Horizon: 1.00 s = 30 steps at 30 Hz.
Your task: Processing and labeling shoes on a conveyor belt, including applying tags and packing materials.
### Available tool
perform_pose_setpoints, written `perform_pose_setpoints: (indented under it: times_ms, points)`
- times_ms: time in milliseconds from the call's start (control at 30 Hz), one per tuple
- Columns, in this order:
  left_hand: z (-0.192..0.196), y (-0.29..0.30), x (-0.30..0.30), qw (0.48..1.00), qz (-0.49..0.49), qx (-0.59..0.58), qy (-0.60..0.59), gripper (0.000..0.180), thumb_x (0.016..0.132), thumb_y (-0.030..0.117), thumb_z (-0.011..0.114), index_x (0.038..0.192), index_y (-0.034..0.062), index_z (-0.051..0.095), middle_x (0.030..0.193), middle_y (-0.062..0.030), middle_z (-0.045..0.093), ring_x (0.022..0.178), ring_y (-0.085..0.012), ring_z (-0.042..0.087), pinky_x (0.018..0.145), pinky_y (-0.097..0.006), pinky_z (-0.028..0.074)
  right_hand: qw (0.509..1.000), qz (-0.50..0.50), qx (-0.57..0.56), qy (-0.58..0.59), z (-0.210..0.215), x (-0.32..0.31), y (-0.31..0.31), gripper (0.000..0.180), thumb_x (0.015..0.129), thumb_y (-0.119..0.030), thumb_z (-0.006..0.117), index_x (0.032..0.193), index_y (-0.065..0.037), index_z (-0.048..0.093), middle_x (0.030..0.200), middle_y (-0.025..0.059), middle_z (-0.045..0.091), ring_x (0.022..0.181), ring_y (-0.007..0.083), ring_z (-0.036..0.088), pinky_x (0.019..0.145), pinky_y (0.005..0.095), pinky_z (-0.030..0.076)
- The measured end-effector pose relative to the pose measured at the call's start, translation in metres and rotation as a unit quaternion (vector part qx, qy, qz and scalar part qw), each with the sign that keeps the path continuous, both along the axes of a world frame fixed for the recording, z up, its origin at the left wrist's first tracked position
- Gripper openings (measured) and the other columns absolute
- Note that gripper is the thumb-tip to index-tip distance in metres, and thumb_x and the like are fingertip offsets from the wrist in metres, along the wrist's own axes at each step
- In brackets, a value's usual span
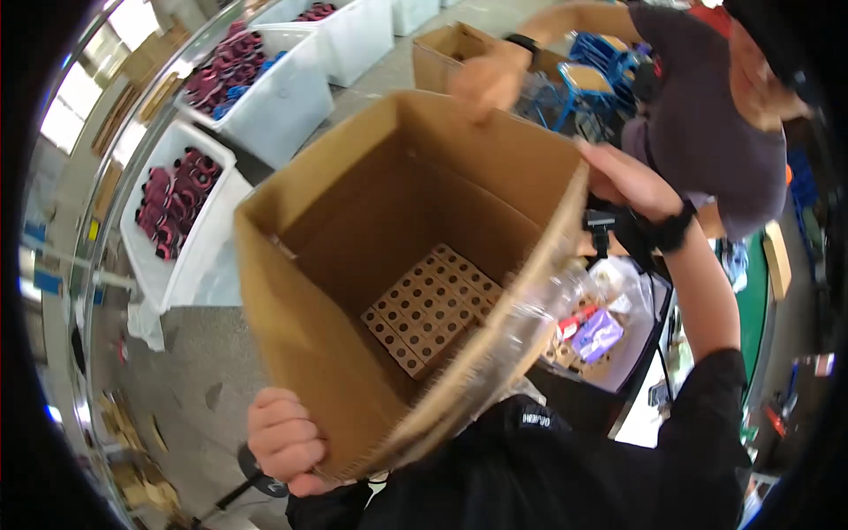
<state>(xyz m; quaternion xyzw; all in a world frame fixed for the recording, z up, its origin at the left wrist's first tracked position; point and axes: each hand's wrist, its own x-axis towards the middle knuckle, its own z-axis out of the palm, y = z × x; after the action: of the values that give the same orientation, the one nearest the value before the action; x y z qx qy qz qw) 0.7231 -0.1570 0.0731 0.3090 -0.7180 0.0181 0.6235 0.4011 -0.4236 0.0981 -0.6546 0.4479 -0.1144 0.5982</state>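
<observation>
White bins (pixel 296 102) of dark-red pieces (pixel 179 199) stand far left. Nearer, a cardboard box (pixel 490 163) gapes upward, long axis perhaps near-left to far-right, holed blocks (pixel 426 309) inside. The left hand (pixel 287 439) pinches its near-left rim; I cannot tell if the blurred right hand (pixel 638 183) grips the far-right corner.

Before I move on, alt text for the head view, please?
An open carton with holed cardboard pieces inside is gripped by the left hand at its near left corner, the right hand at its far right. A co-worker's hand is at the far rim; white bins hold maroon items.
</observation>
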Motion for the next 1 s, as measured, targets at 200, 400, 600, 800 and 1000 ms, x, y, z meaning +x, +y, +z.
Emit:
perform_pose_setpoints:
  times_ms: [200, 400, 600, 800, 1000]
  points:
    - [-0.026, 0.023, 0.055, 0.983, 0.177, 0.013, 0.052, 0.056, 0.089, 0.045, 0.033, 0.046, 0.0097, 0.031, 0.044, -0.0019, 0.030, 0.043, -0.0177, 0.035, 0.047, -0.030, 0.029, 0.918, 0.110, -0.378, 0.041, -0.037, 0.121, -0.037, 0.045, 0.087, -0.040, 0.033, 0.076, -0.001, 0.052, 0.063, 0.0201, 0.053, 0.061, 0.0318, 0.053, 0.061, 0.0404, 0.042]
    - [-0.039, 0.036, 0.126, 0.986, 0.107, -0.050, -0.119, 0.048, 0.068, 0.037, 0.062, 0.097, 0.0020, 0.047, 0.075, -0.0161, 0.055, 0.066, -0.0315, 0.053, 0.065, -0.039, 0.042, 0.934, 0.038, -0.351, 0.045, 0.008, 0.164, -0.022, 0.051, 0.076, -0.044, 0.041, 0.068, 0.002, 0.062, 0.069, 0.0204, 0.060, 0.070, 0.0348, 0.059, 0.068, 0.0402, 0.046]
    - [-0.006, 0.032, 0.116, 0.981, 0.162, -0.076, -0.075, 0.031, 0.057, 0.030, 0.055, 0.066, 0.0038, 0.041, 0.052, -0.0116, 0.043, 0.047, -0.0235, 0.044, 0.049, -0.032, 0.034, 0.936, 0.121, -0.330, 0.005, 0.024, 0.227, -0.035, 0.055, 0.071, -0.052, 0.045, 0.073, 0.000, 0.064, 0.073, 0.0166, 0.062, 0.069, 0.0276, 0.060, 0.066, 0.0351, 0.046]
    - [0.003, 0.036, 0.120, 0.969, 0.226, -0.099, -0.028, 0.025, 0.049, 0.024, 0.049, 0.040, 0.0052, 0.036, 0.033, -0.0079, 0.033, 0.031, -0.0168, 0.036, 0.036, -0.027, 0.028, 0.867, 0.210, -0.432, -0.133, -0.028, 0.243, -0.072, 0.047, 0.077, -0.042, 0.042, 0.071, 0.001, 0.060, 0.068, 0.0160, 0.060, 0.063, 0.0265, 0.057, 0.062, 0.0372, 0.045]
    - [-0.003, 0.024, 0.092, 0.984, 0.115, 0.076, -0.111, 0.028, 0.084, 0.032, 0.048, 0.079, 0.0048, 0.041, 0.070, -0.0091, 0.046, 0.062, -0.0250, 0.045, 0.060, -0.035, 0.036, 0.943, 0.127, -0.308, 0.016, -0.015, 0.212, -0.051, 0.047, 0.085, -0.033, 0.039, 0.060, 0.006, 0.045, 0.050, 0.0168, 0.042, 0.049, 0.0242, 0.044, 0.053, 0.0406, 0.038]
